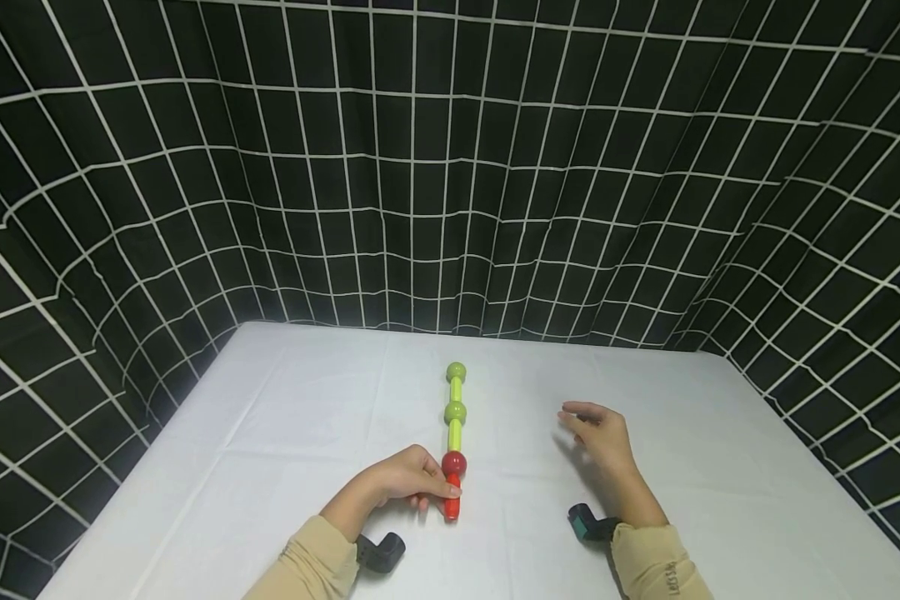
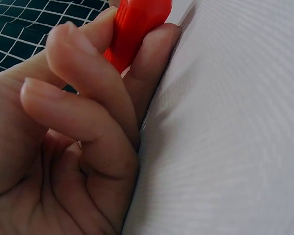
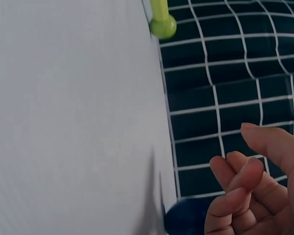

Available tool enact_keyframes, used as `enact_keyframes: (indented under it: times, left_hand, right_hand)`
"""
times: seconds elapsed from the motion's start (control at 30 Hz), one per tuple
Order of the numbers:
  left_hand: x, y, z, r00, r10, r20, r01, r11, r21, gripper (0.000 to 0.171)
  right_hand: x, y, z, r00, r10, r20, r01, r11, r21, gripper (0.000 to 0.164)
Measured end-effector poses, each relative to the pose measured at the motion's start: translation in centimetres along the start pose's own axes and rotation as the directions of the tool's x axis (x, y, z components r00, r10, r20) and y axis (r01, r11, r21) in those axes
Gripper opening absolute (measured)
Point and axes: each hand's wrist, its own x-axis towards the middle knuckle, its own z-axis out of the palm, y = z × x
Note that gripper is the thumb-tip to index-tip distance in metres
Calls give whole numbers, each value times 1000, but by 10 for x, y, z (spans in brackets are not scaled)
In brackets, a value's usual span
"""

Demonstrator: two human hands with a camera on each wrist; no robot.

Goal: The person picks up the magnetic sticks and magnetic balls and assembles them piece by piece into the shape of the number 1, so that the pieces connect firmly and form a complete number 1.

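Note:
A straight chain of balls and rods lies on the white table. It has a green ball [image 1: 456,372] at the far end, a yellow-green rod [image 1: 456,389], a second green ball [image 1: 455,412], another yellow-green rod [image 1: 454,435], a red ball [image 1: 453,463] and a red rod [image 1: 452,508] at the near end. My left hand [image 1: 408,475] pinches the red rod, thumb on top; the left wrist view shows the rod [image 2: 137,34] between the fingers. To the right of the chain, my right hand [image 1: 600,433] hovers with loosely bent fingers, holding nothing.
The white table [image 1: 307,392] has a dark grid-patterned curtain [image 1: 450,167] behind it and at both sides. Dark wrist devices sit at both cuffs. A dark blue rounded shape [image 3: 186,215] shows low in the right wrist view; its kind is unclear.

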Motion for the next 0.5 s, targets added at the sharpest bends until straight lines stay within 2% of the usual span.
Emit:
enact_keyframes:
  times: [0.5]
  left_hand:
    - [2,-2,0,1000,5,0,-5,1000,1,25]
  right_hand:
    - [7,11,-17,989,10,-146,-18,999,-49,32]
